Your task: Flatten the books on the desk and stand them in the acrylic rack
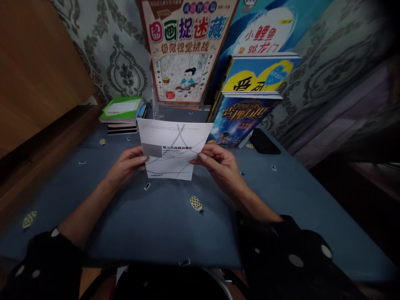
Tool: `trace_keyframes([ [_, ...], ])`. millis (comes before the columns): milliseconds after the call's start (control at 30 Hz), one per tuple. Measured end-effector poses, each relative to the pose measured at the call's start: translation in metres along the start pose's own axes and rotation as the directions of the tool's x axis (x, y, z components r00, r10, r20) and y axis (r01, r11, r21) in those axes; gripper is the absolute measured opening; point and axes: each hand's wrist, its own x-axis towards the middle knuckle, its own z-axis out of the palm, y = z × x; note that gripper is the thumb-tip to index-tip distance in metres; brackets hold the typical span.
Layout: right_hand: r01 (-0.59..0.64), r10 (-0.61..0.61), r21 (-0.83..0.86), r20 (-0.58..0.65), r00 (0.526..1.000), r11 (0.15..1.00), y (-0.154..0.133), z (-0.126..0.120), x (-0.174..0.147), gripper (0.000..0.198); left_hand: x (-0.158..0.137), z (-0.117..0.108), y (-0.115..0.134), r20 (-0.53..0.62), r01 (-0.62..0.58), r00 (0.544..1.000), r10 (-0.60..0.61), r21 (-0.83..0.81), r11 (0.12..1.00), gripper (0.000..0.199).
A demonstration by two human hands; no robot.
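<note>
A white instruction manual (170, 139) with a grey block and Chinese print on its cover is held upright above the table. My left hand (128, 164) pinches its left edge, thumb on the front. On the opposite edge my right hand (220, 162) grips it the same way, the other fingers behind the cover. Just behind the manual, to the right, stands a blue book (240, 116) with gold lettering. A small stack of books topped by a green one (121, 109) lies beyond my left hand.
A blue tablecloth (168, 221) with pineapple prints covers the table. Large picture books, one orange-bordered (187, 46) and one blue-and-yellow (259, 73), stand against the patterned wall (125, 66). A black phone (265, 141) lies at the right. A wooden panel (40, 58) borders the left side.
</note>
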Motion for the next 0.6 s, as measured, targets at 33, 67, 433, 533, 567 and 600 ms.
trace_keyframes([
  [33,0.023,-0.023,-0.01,0.001,1.0,1.0,-0.001,0.001,-0.001,0.022,0.0,-0.001,0.001,-0.024,-0.011,1.0,0.011,0.023,1.0,0.018],
  [67,0.048,-0.048,-0.03,0.007,0.999,0.998,-0.002,0.002,-0.002,0.021,-0.001,-0.002,0.001,-0.049,-0.024,0.998,0.026,0.045,0.999,0.017],
  [433,0.073,-0.061,-0.297,0.052,0.997,0.952,-0.017,-0.001,-0.014,0.023,-0.007,0.001,-0.001,-0.131,-0.036,0.99,0.054,0.136,0.99,0.009],
  [533,0.079,-0.076,-0.305,0.022,0.997,0.949,-0.017,0.0,-0.016,0.025,-0.007,0.002,0.0,-0.125,-0.064,0.988,0.086,0.171,0.983,0.01],
  [567,0.083,-0.08,-0.314,0.02,0.997,0.946,-0.017,0.001,-0.017,0.026,-0.008,0.001,0.0,-0.114,-0.071,0.989,0.093,0.186,0.98,0.01],
  [600,0.087,-0.085,-0.32,0.02,0.996,0.943,-0.016,0.001,-0.017,0.027,-0.008,0.001,0.0,-0.104,-0.073,0.99,0.095,0.199,0.977,0.011],
])
